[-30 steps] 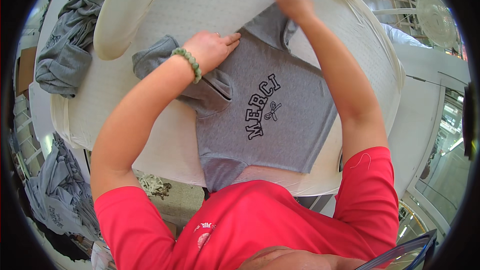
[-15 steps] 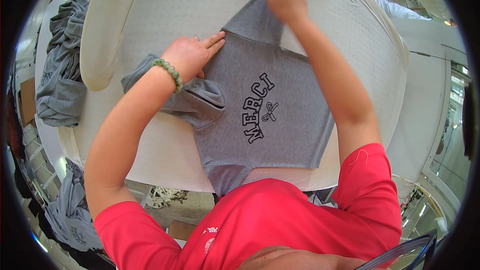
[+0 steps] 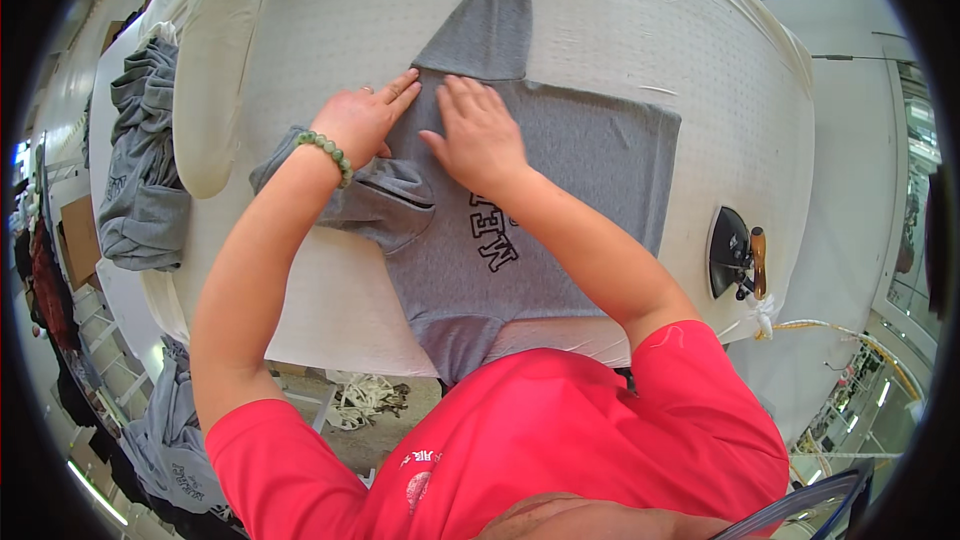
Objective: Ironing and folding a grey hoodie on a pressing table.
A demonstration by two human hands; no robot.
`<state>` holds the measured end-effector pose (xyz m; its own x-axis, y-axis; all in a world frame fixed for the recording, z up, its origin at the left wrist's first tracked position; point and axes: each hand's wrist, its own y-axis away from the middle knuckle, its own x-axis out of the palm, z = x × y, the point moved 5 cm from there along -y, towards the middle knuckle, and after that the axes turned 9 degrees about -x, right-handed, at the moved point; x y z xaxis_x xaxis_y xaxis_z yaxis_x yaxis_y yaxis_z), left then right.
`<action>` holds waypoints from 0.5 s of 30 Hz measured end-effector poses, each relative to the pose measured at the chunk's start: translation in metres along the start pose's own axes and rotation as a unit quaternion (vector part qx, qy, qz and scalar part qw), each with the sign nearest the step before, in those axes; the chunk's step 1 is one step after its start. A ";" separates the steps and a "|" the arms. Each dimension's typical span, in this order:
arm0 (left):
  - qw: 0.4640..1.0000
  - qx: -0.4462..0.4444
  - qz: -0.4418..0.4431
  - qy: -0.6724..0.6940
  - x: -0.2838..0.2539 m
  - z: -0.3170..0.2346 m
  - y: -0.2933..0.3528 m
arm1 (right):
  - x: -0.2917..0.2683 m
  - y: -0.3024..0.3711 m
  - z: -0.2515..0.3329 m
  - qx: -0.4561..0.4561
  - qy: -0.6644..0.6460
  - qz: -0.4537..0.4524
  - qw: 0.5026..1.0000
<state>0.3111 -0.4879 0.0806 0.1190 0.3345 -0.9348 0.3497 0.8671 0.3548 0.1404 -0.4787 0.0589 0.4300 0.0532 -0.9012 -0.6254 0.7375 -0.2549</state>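
A grey hooded sweatshirt (image 3: 600,170) with dark outlined lettering lies flat and sideways on a white padded ironing table (image 3: 750,110). Its hood (image 3: 390,205) points left and is bunched; one sleeve (image 3: 490,25) stretches to the far side, the other (image 3: 455,340) hangs toward me. My left hand (image 3: 362,125), wearing a green bead bracelet, rests at the far shoulder above the hood, its fingers outstretched. Beside it, my right hand (image 3: 480,135) lies flat on the fabric just below the far sleeve's seam, fingers extended. My right forearm covers part of the lettering.
An iron (image 3: 732,252) with a brown handle stands at the table's right, by a cord (image 3: 840,335). On the left are a padded cream board (image 3: 210,90) and piled grey garments (image 3: 145,160). More grey garments (image 3: 175,430) hang low at left.
My right hand has come back from the far sleeve's end to the shoulder, near my left hand. The far sleeve now lies narrower, released. The iron has come into sight.
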 end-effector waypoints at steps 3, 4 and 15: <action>1.000 -0.001 0.017 0.001 0.002 0.000 -0.001 | -0.020 0.033 -0.019 0.055 0.036 0.026 0.997; 1.000 -0.008 0.018 -0.001 0.003 0.001 -0.002 | -0.020 0.039 -0.027 0.104 0.061 0.069 0.990; 1.000 0.000 0.007 -0.001 0.003 -0.003 -0.001 | -0.008 0.019 -0.023 -0.016 0.039 0.034 0.999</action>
<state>0.3080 -0.4866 0.0776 0.1252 0.3470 -0.9295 0.3473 0.8623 0.3686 0.1095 -0.4807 0.0532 0.3338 0.0488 -0.9414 -0.6721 0.7126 -0.2013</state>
